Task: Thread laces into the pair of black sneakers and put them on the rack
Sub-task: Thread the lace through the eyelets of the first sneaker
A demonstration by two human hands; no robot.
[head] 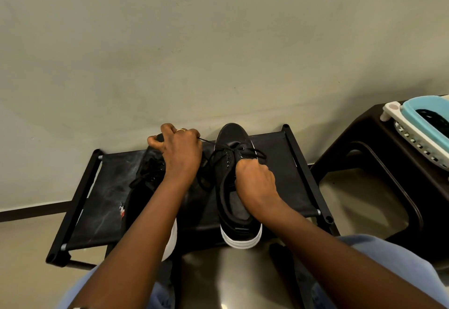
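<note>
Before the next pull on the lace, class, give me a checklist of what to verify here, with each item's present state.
1. Right sneaker sits on the rack: ok.
2. Right hand steadies that sneaker, fingers curled at its eyelet edge: ok.
3. Left hand pinches the lace, drawn taut towards the sneaker: ok.
4. Lace threaded through every eyelet: not ok; only the front ones are laced, the lower eyelets are bare.
5. Left sneaker fully laced: cannot tell, the left arm covers much of it.
6. Both lace ends even: cannot tell.
</note>
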